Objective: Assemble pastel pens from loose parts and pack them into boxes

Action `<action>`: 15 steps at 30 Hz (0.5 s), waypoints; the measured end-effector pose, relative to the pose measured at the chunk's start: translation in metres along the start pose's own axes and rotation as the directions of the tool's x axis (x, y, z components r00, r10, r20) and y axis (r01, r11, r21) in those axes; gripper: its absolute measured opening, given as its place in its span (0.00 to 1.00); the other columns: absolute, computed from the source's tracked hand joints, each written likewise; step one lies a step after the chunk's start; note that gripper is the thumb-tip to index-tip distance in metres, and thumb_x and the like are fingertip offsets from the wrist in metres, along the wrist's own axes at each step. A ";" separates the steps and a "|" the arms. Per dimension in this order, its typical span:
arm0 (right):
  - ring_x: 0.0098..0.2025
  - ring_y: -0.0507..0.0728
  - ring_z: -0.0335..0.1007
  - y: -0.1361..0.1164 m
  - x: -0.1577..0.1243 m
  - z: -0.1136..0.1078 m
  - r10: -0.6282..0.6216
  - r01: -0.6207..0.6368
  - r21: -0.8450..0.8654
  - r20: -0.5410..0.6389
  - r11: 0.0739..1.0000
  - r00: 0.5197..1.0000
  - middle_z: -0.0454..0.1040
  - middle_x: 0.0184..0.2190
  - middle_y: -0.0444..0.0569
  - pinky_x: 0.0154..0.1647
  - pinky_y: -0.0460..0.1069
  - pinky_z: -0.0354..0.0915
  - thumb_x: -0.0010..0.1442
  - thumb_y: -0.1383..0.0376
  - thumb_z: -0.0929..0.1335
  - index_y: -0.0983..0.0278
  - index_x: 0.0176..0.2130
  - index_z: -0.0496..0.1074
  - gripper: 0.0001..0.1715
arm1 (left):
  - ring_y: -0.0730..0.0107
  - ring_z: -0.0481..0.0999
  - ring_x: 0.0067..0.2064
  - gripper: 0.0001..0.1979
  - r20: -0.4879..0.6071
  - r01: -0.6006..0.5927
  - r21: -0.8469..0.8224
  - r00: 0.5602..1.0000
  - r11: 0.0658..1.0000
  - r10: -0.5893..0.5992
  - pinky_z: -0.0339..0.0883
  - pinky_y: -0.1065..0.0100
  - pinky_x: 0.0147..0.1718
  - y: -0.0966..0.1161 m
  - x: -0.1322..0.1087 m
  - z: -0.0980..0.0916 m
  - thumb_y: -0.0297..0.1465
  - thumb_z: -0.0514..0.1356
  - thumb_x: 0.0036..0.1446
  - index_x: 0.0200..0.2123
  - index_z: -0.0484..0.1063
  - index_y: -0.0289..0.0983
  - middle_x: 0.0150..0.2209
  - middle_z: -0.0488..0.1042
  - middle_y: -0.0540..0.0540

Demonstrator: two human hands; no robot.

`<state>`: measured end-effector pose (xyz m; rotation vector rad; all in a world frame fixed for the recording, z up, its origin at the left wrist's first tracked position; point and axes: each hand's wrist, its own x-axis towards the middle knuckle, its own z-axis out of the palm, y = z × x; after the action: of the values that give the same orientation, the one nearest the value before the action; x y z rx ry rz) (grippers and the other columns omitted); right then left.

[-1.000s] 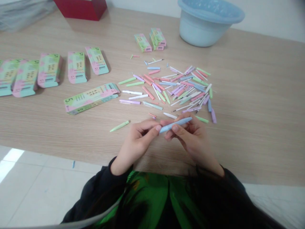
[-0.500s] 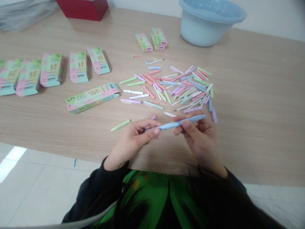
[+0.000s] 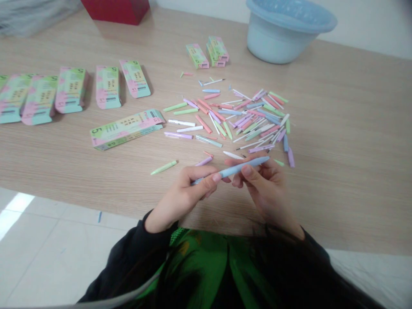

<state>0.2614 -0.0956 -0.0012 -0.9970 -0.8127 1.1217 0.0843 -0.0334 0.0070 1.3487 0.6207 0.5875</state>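
Note:
Both hands hold one light blue pen (image 3: 240, 167) just above the wooden table (image 3: 337, 141), near its front edge. My left hand (image 3: 188, 191) pinches the pen's lower left end, where a thin tip shows between the fingers. My right hand (image 3: 260, 182) grips the barrel's upper right part with thumb and fingers. Just beyond the hands lies a scattered pile of pastel pen parts (image 3: 247, 118): pink, green, purple, blue and white barrels, caps and thin refills. A single green pen piece (image 3: 163, 168) lies to the left of my left hand.
A long pastel pen box (image 3: 126, 128) lies left of the pile, with a row of similar flat boxes (image 3: 71, 89) further left. Small boxes (image 3: 209, 52) stand behind the pile. A light blue basin (image 3: 285, 28) and a red box (image 3: 117, 9) sit at the back.
The blue pen looked short a second ago, then long half a second ago. Now my hands are closer together again, with the pen's left end tucked into my left fingers.

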 end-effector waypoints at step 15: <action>0.31 0.50 0.67 0.006 0.006 0.001 0.003 -0.003 -0.057 0.004 0.998 1.000 0.73 0.28 0.39 0.34 0.48 0.64 0.58 0.65 0.77 0.56 0.36 0.81 0.04 | 0.76 0.50 0.21 0.12 -0.095 0.038 -0.031 0.995 0.999 -0.041 0.49 0.69 0.24 -0.013 -0.002 0.007 0.38 0.62 0.63 0.36 0.81 0.36 0.18 0.55 0.57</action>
<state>0.2600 -0.0892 -0.0058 -1.0437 -0.8507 1.1087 0.0880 -0.0411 -0.0054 1.2833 0.7123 0.6296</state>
